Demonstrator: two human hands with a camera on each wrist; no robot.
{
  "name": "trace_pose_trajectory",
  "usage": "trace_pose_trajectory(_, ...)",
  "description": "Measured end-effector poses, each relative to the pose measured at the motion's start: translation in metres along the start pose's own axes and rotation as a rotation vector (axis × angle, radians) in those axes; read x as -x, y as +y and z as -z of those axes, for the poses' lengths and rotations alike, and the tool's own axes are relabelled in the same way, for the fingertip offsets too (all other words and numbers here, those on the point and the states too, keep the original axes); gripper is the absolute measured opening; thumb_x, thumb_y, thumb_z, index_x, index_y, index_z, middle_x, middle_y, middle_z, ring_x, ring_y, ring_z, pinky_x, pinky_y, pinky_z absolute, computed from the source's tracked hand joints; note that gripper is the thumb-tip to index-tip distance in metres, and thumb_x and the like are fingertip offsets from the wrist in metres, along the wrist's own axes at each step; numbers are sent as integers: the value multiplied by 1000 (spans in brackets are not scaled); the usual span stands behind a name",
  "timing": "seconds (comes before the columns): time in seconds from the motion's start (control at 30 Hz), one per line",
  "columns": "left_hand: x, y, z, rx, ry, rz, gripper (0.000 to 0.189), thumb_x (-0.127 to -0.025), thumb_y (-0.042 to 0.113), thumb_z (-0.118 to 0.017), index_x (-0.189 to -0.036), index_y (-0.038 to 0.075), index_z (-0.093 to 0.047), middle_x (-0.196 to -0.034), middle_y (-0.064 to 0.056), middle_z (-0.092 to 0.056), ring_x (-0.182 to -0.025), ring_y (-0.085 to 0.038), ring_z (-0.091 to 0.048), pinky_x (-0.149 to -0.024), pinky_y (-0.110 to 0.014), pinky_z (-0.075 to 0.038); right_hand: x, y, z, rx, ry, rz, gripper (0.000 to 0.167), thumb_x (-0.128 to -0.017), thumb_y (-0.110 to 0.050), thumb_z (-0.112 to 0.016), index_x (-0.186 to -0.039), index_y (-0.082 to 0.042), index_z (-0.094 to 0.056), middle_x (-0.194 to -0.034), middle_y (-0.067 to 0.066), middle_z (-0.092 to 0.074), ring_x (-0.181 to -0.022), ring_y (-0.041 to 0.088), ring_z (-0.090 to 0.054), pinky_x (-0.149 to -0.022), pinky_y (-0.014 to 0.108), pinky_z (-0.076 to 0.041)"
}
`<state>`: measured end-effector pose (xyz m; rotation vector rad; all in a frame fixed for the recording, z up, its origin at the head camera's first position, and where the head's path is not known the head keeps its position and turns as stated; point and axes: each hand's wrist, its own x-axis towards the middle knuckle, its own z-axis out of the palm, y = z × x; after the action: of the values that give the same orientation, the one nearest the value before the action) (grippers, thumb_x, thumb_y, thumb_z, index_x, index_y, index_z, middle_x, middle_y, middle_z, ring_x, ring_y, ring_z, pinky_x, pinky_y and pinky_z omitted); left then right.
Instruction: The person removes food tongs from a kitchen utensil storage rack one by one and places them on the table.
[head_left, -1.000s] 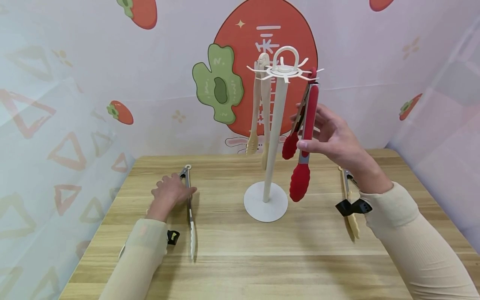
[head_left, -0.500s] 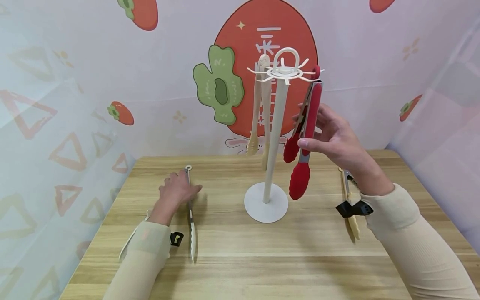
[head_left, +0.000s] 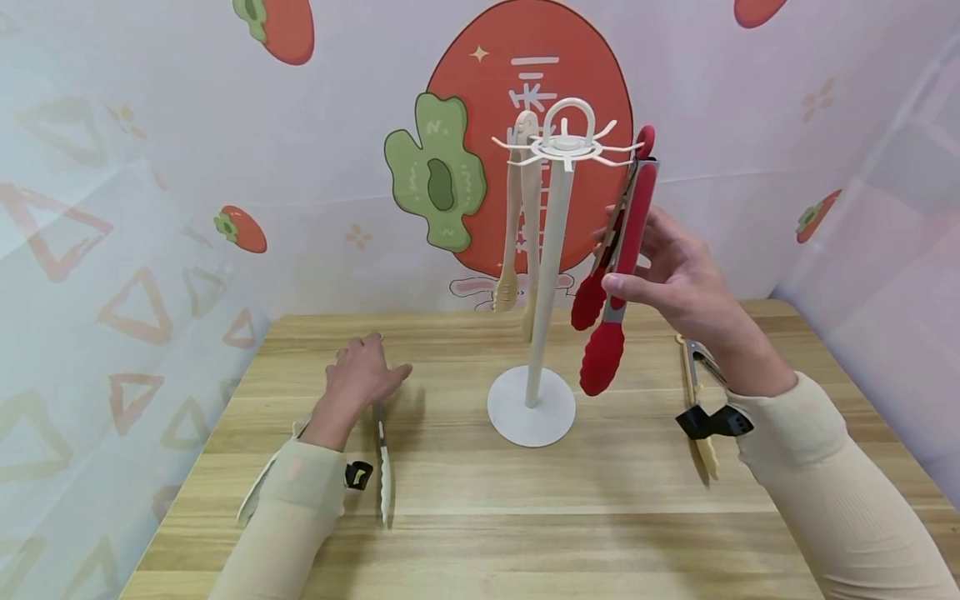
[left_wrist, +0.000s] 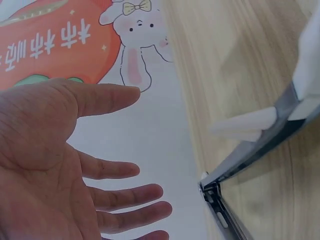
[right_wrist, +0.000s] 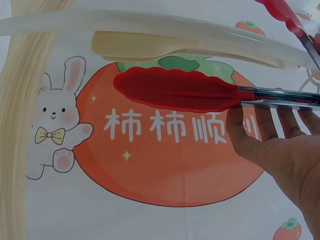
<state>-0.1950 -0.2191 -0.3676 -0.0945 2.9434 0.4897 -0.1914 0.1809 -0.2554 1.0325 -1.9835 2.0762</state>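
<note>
My right hand (head_left: 686,275) grips a pair of red-tipped tongs (head_left: 637,221), thumb on the near arm and fingers behind. The tongs hang head down, jaws spread, with their red top loop at the outer end of a right-hand hook of the white rack (head_left: 551,267). Whether the loop is still on the hook cannot be told. My left hand (head_left: 360,383) hovers over white-tipped tongs (head_left: 386,487) on the table. Its fingers are extended, and in the left wrist view those tongs (left_wrist: 250,155) lie apart from the palm.
Beige tongs (head_left: 531,208) hang on the rack's left side. Another beige-tipped pair (head_left: 707,454) lies on the table (head_left: 480,533) by my right wrist. Part of a white object (head_left: 255,496) shows beneath my left forearm. A printed cloth (head_left: 337,125) stands behind.
My right hand has shifted the red-tipped tongs a little right, their loop sliding outward along the hook. My left hand has moved slightly right and away from me over the white-tipped tongs.
</note>
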Motion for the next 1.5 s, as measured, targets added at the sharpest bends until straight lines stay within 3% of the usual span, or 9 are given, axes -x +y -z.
trace_pose_trajectory(0.2, 0, 5, 1, -9, 22, -21, 82, -98, 46, -59, -151, -10, -31, -145, -40, -37, -130, -59, -38, -101, -73, -33, 4, -1, 2, -12, 24, 17, 65, -85, 23, -58, -145, -3, -48, -127, 27, -55, -112, 33, -58, -89, 35, -57)
trace_pose_trajectory(0.43, 0, 10, 3, -20, 38, -27, 82, -97, 46, -60, -151, -9, -33, -143, -40, -39, -129, -58, -40, -100, -71, -36, 10, 0, 6, 13, 0, 43, 63, -87, 19, -62, -144, -2, -48, -122, 18, -59, -107, 32, -59, -87, 31, -57)
trace_pose_trajectory(0.77, -1, 17, 7, -26, 78, -61, 82, -96, 45, -61, -151, -9, -33, -139, -38, -44, -122, -54, -48, -95, -66, -43, 21, 2, 8, 29, 19, 35, 59, -86, 20, -63, -140, 0, -50, -119, 18, -57, -107, 30, -58, -88, 31, -57)
trace_pose_trajectory(1.17, -7, 28, 7, 11, 216, -131, 71, -94, 37, -65, -146, -7, -43, -131, -33, -51, -113, -49, -55, -89, -59, -49, 37, 11, 10, 210, 76, -4, 53, -85, 15, -70, -131, -2, -52, -114, 18, -57, -94, 27, -56, -77, 25, -58)
trace_pose_trajectory(1.5, -8, 39, 7, 32, 269, -172, 67, -94, 35, -66, -144, -5, -47, -128, -29, -55, -107, -45, -57, -89, -55, -49, 52, 17, 9, 474, 142, -140, 59, -87, 3, -75, -138, -7, -47, -114, 8, -58, -95, 26, -60, -77, 23, -56)
